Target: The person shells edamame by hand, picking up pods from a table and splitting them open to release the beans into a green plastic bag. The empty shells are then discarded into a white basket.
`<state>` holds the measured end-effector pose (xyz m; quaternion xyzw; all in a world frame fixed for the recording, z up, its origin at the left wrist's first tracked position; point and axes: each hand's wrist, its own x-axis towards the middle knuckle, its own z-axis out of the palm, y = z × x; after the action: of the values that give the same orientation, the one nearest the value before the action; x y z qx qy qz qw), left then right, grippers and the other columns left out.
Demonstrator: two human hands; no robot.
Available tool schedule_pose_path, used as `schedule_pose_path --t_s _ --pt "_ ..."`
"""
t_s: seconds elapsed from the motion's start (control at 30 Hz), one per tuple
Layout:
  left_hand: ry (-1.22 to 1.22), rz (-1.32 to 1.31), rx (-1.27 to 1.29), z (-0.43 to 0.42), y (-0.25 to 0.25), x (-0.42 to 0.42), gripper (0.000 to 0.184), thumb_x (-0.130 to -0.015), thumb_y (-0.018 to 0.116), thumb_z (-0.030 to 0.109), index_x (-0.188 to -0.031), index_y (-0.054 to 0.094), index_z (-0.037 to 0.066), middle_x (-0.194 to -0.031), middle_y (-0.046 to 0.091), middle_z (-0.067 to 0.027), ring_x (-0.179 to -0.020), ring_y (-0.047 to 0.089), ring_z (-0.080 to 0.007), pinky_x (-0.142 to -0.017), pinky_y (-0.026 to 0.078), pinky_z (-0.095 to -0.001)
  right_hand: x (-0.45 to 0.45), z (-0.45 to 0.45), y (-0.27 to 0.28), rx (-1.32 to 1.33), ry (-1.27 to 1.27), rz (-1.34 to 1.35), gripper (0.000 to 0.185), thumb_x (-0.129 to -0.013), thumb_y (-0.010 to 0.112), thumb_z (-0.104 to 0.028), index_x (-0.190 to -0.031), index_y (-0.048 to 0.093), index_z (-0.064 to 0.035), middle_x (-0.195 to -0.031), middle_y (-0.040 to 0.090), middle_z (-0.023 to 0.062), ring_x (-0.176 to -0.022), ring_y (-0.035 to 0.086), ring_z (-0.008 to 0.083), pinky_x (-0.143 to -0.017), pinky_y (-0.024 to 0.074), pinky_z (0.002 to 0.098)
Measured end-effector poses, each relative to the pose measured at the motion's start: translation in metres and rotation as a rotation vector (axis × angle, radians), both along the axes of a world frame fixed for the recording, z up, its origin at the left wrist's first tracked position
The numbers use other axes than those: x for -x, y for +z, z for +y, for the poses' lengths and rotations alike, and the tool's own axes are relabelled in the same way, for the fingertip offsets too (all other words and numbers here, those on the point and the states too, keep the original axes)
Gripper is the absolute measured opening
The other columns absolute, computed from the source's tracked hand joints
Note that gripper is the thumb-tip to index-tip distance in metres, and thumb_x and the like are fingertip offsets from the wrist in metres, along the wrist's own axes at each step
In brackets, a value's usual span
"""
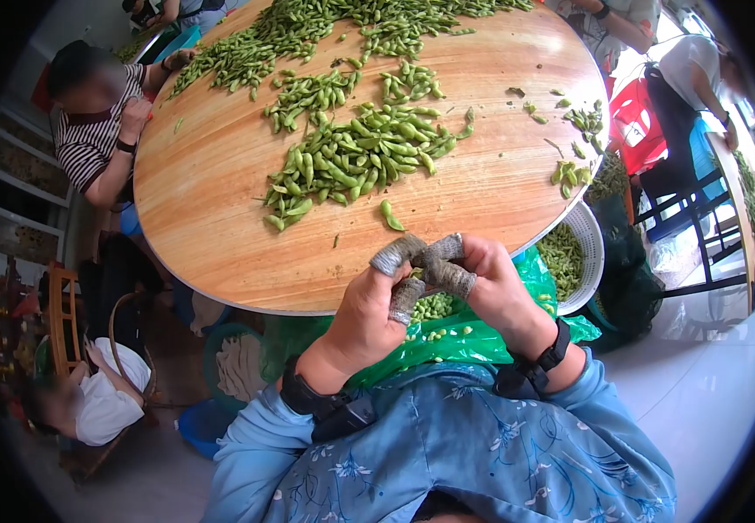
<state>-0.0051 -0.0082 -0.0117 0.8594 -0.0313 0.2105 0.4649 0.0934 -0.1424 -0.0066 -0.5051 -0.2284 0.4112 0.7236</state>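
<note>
Both my hands meet over the near edge of a round wooden table (220,235), above a green plastic bag (473,344) with loose green beans in it. Grey tape wraps the thumbs and forefingers. My left hand (369,301) is closed, fingertips pressed together. Touching it at the tips, my right hand (490,283) is pinched too. Whatever lies between the fingertips is hidden. Just beyond them a single green pod (390,215) rests on the wood, with a heap of pods (351,157) farther up.
More pods (290,35) cover the table's far side. Scraps (569,174) lie at its right edge. A white basket (593,261) of pods stands at right. People sit at left and stand at right; a blue basin (207,427) is on the floor.
</note>
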Motion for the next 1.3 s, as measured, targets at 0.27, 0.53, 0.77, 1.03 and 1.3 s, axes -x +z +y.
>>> schedule_pose_path --t_s 0.27,0.53,0.77,1.03,1.3 --pt "-0.109 0.288 0.869 0.005 0.012 -0.002 0.042 -0.077 0.054 -0.003 -0.115 0.035 0.003 -0.077 0.054 -0.0025 -0.068 0.051 -0.0070 -0.059 0.040 -0.0189 -0.001 -0.001 -0.005 -0.024 -0.038 0.029 0.018 -0.081 0.056 -0.010 -0.092 0.055 0.0033 -0.083 0.059 0.0050 -0.077 0.056 0.0113 -0.071 0.0459 0.0252" --pt "0.013 0.175 -0.107 0.028 0.008 -0.003 0.013 -0.078 0.055 -0.001 -0.091 0.057 -0.002 -0.079 0.059 -0.0068 -0.068 0.057 -0.0101 -0.057 0.045 -0.0228 -0.062 -0.095 0.014 0.600 -0.627 -1.061 0.024 -0.078 0.054 0.000 -0.101 0.053 0.0017 -0.078 0.060 0.0081 -0.067 0.053 0.0102 -0.061 0.0439 0.0233" --pt "0.086 0.120 -0.723 0.061 0.008 -0.053 0.018 -0.069 0.059 0.008 -0.086 0.058 0.002 -0.080 0.049 -0.0127 -0.079 0.048 -0.0290 -0.067 0.040 -0.0375 -0.072 -0.139 0.019 0.396 -0.802 -0.508 0.025 -0.083 0.053 -0.017 -0.101 0.055 -0.0001 -0.080 0.060 0.0029 -0.066 0.049 0.0033 -0.053 0.0354 0.0149" --pt "0.138 0.218 0.081 0.025 0.014 -0.034 0.015 -0.070 0.060 0.004 -0.083 0.056 -0.002 -0.065 0.057 -0.0144 -0.058 0.056 -0.0290 -0.053 0.045 -0.0331 -0.022 -0.040 0.010 0.095 -0.159 0.010 0.027 -0.080 0.057 -0.016 -0.102 0.055 0.0004 -0.090 0.060 0.0042 -0.079 0.055 0.0078 -0.069 0.0426 0.0196" --pt "0.228 -0.098 -0.290 0.003 0.034 -0.013 0.022 -0.066 0.061 -0.004 -0.087 0.056 -0.001 -0.078 0.059 -0.0142 -0.070 0.059 -0.0274 -0.061 0.047 -0.0310 -0.002 0.004 0.004 -0.103 -0.051 -0.002 0.019 -0.081 0.057 -0.013 -0.092 0.056 0.0019 -0.088 0.060 0.0040 -0.082 0.054 0.0093 -0.076 0.0425 0.0227"
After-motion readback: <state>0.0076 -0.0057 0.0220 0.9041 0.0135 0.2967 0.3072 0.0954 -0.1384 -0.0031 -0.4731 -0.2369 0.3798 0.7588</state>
